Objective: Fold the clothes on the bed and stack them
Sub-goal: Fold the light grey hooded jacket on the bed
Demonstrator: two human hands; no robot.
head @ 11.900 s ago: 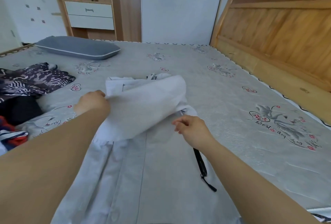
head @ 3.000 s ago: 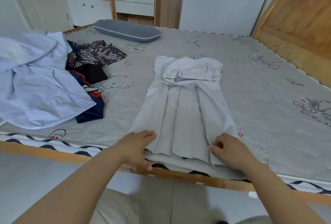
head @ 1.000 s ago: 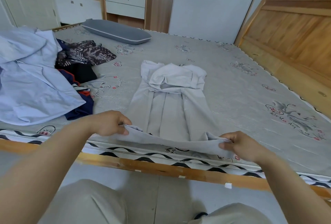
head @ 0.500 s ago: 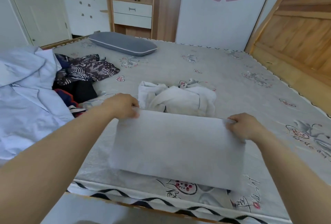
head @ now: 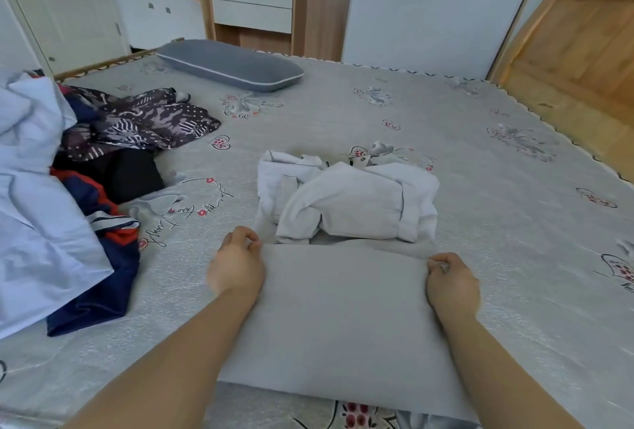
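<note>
Pinching the folded edge of the pale grey garment (head: 336, 312), left hand (head: 236, 265) and right hand (head: 451, 282) hold opposite corners; garment lies between them on the bed (head: 497, 222); unfolded clothes pile (head: 103, 161) lies beyond the left hand.

Pale grey garment (head: 343, 308) at 6 o'clock on the bed (head: 480, 161): lower half folded up into a flat smooth panel, far edge lifted, a corner pinched at each end. Its upper part, sleeves crossed and bunched, lies just beyond toward 12. Unfolded pile at 9 o'clock: light blue shirt (head: 31, 222), navy piece with red and white stripes (head: 103, 257), black item (head: 127, 174), dark patterned cloth (head: 144, 119), overlapping, crumpled.
</note>
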